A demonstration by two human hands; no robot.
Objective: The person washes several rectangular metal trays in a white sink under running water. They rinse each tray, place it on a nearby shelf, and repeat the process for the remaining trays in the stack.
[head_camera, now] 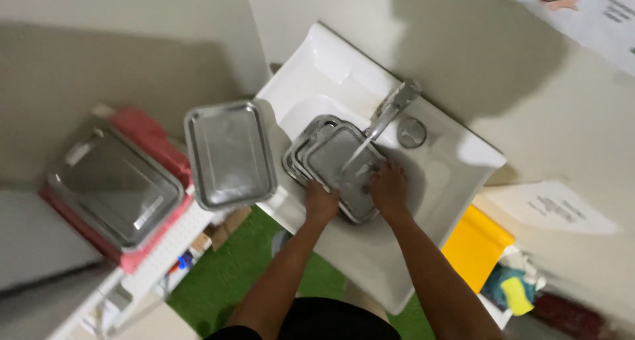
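Steel trays (334, 156) under both hands (354, 194)

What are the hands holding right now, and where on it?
Left hand grips the near edge of the rectangular steel tray stacked in the white sink; right hand rests on its surface.

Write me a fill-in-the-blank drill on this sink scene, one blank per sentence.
1. Both hands, left hand and right hand, rest on a stack of rectangular steel trays in the white ___.
2. Water from the chrome tap falls onto the ___.
3. Another rectangular steel tray sits at the sink's ___ edge.

Missing words: sink; trays; left
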